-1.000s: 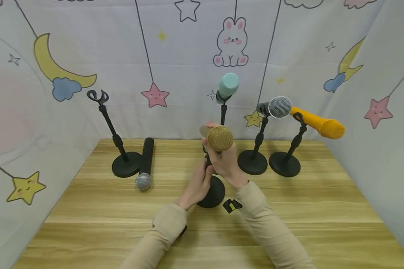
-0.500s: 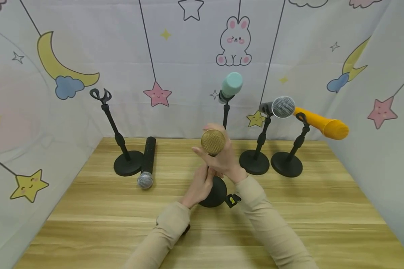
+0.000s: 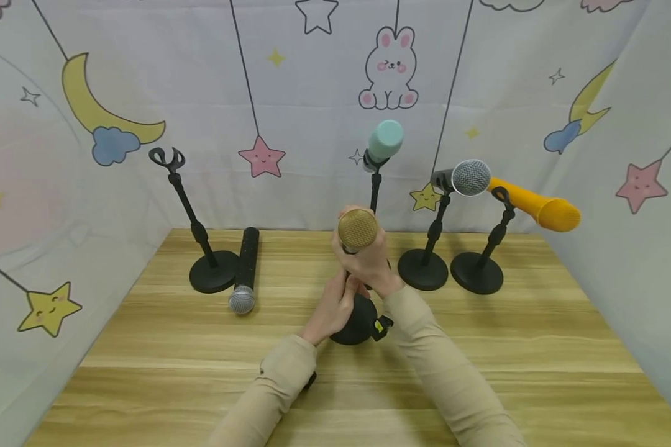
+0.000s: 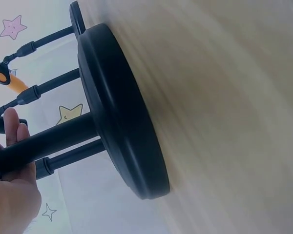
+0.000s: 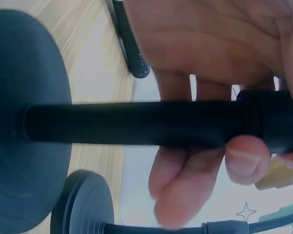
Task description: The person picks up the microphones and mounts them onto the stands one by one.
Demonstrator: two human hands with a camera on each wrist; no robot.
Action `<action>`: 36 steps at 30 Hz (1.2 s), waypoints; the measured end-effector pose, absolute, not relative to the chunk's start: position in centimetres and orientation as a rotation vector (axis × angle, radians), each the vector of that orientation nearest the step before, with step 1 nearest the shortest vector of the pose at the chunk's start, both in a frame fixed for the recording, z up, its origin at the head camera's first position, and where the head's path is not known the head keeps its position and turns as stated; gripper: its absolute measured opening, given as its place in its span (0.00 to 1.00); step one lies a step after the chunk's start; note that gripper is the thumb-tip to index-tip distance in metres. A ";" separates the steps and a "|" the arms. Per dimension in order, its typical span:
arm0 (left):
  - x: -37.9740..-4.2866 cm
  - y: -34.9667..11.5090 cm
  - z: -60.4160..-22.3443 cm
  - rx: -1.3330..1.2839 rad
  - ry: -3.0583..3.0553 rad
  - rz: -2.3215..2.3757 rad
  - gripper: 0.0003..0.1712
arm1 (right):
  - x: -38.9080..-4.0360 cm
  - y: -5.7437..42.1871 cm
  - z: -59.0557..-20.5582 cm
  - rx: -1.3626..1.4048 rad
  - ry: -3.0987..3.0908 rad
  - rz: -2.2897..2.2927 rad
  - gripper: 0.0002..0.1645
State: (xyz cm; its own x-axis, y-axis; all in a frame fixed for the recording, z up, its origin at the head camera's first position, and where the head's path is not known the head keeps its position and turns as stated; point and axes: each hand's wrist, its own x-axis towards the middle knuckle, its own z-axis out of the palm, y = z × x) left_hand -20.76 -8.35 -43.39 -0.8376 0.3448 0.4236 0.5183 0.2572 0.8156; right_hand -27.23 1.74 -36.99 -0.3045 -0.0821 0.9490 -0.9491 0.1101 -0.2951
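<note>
In the head view, my right hand (image 3: 371, 259) has its fingers wrapped about a gold microphone (image 3: 358, 229), its mesh head facing me. Just below, my left hand (image 3: 334, 305) grips the upright pole of a black microphone stand (image 3: 351, 330). The left wrist view shows the left thumb and fingers around this pole (image 4: 63, 135), above the round base (image 4: 124, 117). From the right wrist, the left fingers (image 5: 183, 195) curl behind the pole, and part of the gold microphone (image 5: 283, 173) shows beyond. The stand's clip is hidden by the hands.
A stand with a bare clip (image 3: 168, 160) is at left, beside a black microphone (image 3: 246, 267) lying on the wooden table (image 3: 145, 372). Behind and to the right, stands hold a mint microphone (image 3: 386, 139), a silver-headed microphone (image 3: 471, 178) and an orange microphone (image 3: 537, 205).
The gold microphone has turned from slanting leftward to facing me. My right fingers spread away from it, then closed around it again. My left hand stays on the pole.
</note>
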 end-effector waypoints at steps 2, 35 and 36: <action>-20.8 -8.3 -43.4 -0.810 -2.356 -1.634 0.22 | -27.4 1.6 -37.0 1.048 -1.537 1.313 0.21; -20.8 -8.2 -43.4 -0.772 -2.368 -1.620 0.19 | -27.5 1.8 -36.7 1.045 -1.544 1.233 0.22; -20.8 -8.2 -43.4 -0.770 -2.369 -1.622 0.19 | -27.5 1.8 -36.7 1.045 -1.542 1.227 0.22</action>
State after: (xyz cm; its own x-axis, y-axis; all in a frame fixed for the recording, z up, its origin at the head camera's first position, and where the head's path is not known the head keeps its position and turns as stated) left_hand -20.75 -8.16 -43.43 -0.8524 0.3184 0.4147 0.5019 0.2758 0.8198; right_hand -27.48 1.76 -36.71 -0.2589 -0.0877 0.9619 -0.9570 0.1584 -0.2432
